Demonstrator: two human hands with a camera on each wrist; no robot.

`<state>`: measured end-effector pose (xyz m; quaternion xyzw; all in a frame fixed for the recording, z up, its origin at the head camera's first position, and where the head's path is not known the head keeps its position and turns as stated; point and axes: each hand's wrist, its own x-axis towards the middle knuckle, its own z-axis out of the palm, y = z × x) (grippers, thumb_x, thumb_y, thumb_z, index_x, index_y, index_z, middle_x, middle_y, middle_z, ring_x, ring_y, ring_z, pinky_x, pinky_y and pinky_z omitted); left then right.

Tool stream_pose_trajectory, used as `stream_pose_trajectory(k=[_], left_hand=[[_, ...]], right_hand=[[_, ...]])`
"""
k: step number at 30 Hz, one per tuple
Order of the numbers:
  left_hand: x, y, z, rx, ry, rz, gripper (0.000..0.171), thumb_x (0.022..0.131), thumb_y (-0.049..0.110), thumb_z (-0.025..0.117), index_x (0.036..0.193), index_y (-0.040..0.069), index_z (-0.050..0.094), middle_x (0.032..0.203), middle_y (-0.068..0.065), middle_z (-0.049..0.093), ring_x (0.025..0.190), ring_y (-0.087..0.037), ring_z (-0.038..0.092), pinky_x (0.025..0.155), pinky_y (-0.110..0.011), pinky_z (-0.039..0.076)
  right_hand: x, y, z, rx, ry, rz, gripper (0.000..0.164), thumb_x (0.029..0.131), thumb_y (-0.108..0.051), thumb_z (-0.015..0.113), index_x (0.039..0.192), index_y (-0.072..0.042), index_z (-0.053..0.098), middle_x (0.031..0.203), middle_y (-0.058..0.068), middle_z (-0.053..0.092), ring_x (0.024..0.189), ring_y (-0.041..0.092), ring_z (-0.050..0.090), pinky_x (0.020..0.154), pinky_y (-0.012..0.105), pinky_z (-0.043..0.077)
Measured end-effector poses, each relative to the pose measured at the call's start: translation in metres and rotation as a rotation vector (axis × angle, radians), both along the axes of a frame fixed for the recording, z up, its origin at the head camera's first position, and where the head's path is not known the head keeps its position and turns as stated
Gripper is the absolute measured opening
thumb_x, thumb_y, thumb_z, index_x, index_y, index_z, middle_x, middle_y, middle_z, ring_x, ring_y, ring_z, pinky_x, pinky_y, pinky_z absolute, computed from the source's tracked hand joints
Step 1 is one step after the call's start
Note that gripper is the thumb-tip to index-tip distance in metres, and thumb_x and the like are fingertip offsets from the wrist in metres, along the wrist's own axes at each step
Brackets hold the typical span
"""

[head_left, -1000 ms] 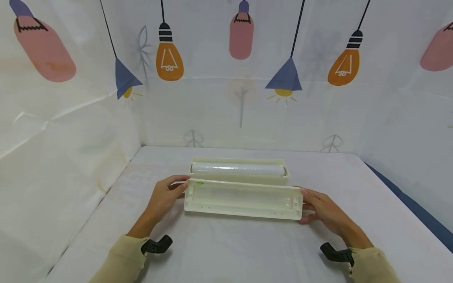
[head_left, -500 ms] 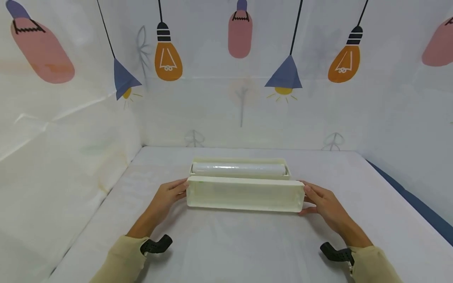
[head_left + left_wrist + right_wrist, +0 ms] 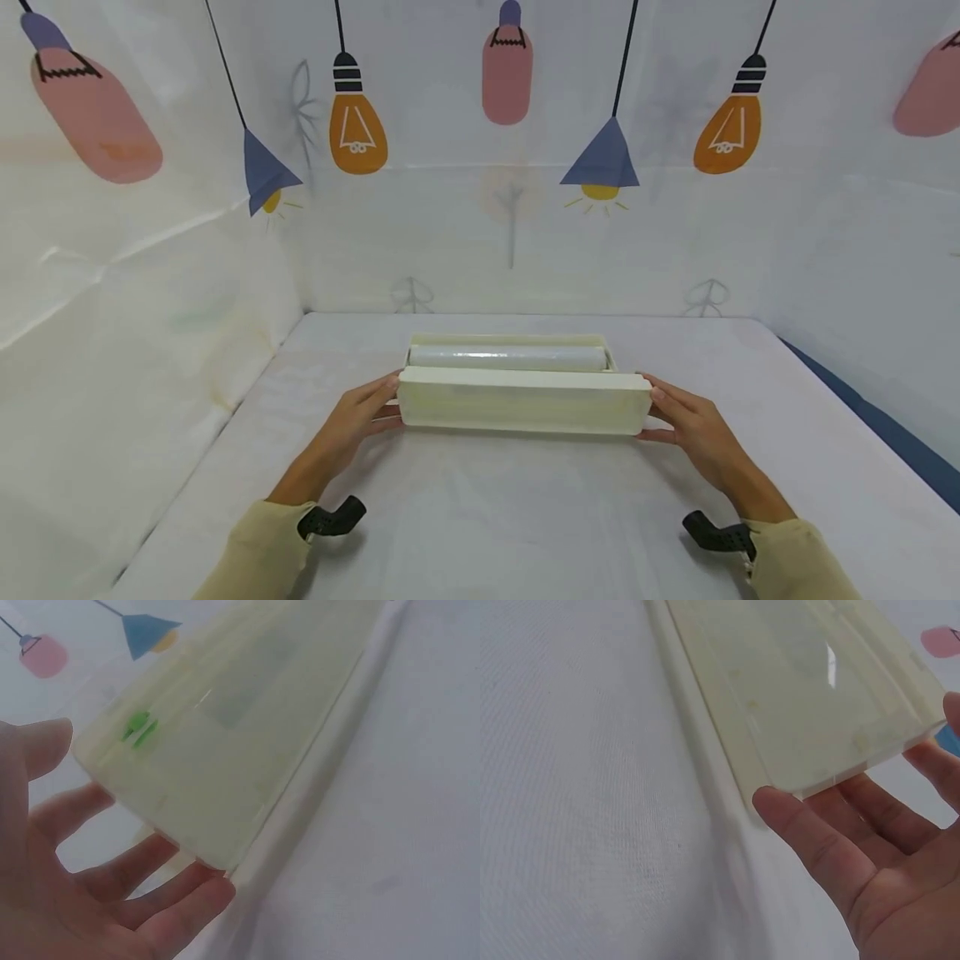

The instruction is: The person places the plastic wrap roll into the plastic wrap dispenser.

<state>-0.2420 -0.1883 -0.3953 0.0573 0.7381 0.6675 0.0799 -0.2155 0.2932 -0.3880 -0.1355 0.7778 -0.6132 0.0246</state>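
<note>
A long pale cream plastic lid (image 3: 525, 406) spans the space between both hands, in front of a matching open box (image 3: 510, 340). Inside that box lies a shiny roll of cling film (image 3: 507, 357). My left hand (image 3: 354, 422) grips the lid's left end, thumb near the upper corner and fingers along the end edge. At the other end my right hand (image 3: 696, 427) holds the lid the same way. The left wrist view shows a small green mark (image 3: 139, 729) on the lid. The lid hides the box's front.
A white cloth-covered table (image 3: 517, 517) lies under everything. Pale sheets printed with lamps and bulbs (image 3: 358, 133) rise at the back and sides. A blue strip (image 3: 862, 408) shows beyond the table's right edge.
Both hands have tipped the lid: its hollow inner side faced the head camera before, and now a long side and broad face show. It has also moved slightly up toward the box.
</note>
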Motion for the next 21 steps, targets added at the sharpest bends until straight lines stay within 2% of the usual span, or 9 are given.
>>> stream_pose_trajectory(k=[3,9,16,21], left_hand=[[-0.001,0.0,0.0,0.008,0.008,-0.004,0.068,0.102,0.048,0.055,0.151,0.003,0.043,0.143,-0.022,0.051,0.119,-0.035,0.061,0.096,-0.044,0.054],[-0.004,0.002,0.002,-0.007,0.042,0.066,0.067,0.099,0.051,0.059,0.145,0.004,0.052,0.14,-0.019,0.055,0.117,-0.034,0.062,0.091,-0.043,0.056],[-0.006,0.007,0.007,-0.02,0.095,0.108,0.063,0.099,0.047,0.061,0.141,0.0,0.054,0.136,-0.02,0.057,0.115,-0.033,0.062,0.09,-0.041,0.057],[-0.01,0.011,0.015,-0.025,0.169,0.12,0.06,0.099,0.042,0.063,0.14,-0.001,0.055,0.137,-0.019,0.056,0.117,-0.032,0.061,0.09,-0.039,0.057]], right_hand=[[0.001,0.0,0.002,-0.014,0.005,0.014,0.059,0.109,-0.032,0.043,0.155,0.003,0.031,0.14,-0.01,0.053,0.114,0.007,0.061,0.085,0.043,0.059],[-0.002,-0.001,0.004,-0.04,0.033,0.05,0.057,0.11,-0.027,0.042,0.155,0.005,0.028,0.143,-0.009,0.049,0.117,0.006,0.059,0.087,0.039,0.058],[-0.006,0.0,0.006,-0.064,0.078,0.066,0.055,0.111,-0.021,0.041,0.155,0.006,0.024,0.157,0.005,0.036,0.12,0.006,0.057,0.092,0.033,0.055],[-0.011,0.001,0.008,-0.06,0.107,0.067,0.054,0.111,-0.02,0.04,0.157,0.002,0.024,0.164,0.014,0.022,0.122,0.008,0.056,0.096,0.029,0.052]])
